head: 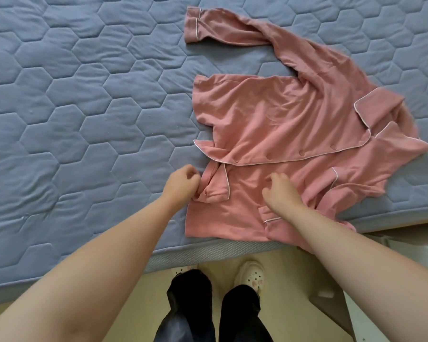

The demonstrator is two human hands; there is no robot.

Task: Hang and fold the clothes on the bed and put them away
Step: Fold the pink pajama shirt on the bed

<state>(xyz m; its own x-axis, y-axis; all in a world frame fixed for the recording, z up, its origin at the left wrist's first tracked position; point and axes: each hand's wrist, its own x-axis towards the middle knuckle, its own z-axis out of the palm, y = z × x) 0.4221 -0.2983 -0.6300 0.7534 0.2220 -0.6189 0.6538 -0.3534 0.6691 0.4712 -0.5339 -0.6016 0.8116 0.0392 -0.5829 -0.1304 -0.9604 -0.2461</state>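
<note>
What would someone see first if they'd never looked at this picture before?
The big pink pyjama top, crumpled on the right half of the blue quilted mattress, one sleeve flung toward the far side. Then two bare hands at its near edge: the left hand pinches a folded bit, the right hand is over the fabric by a pocket.

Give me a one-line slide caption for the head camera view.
Left hand pinches a fold of the pink pajama top on the quilted mattress, right hand alongside.
</note>
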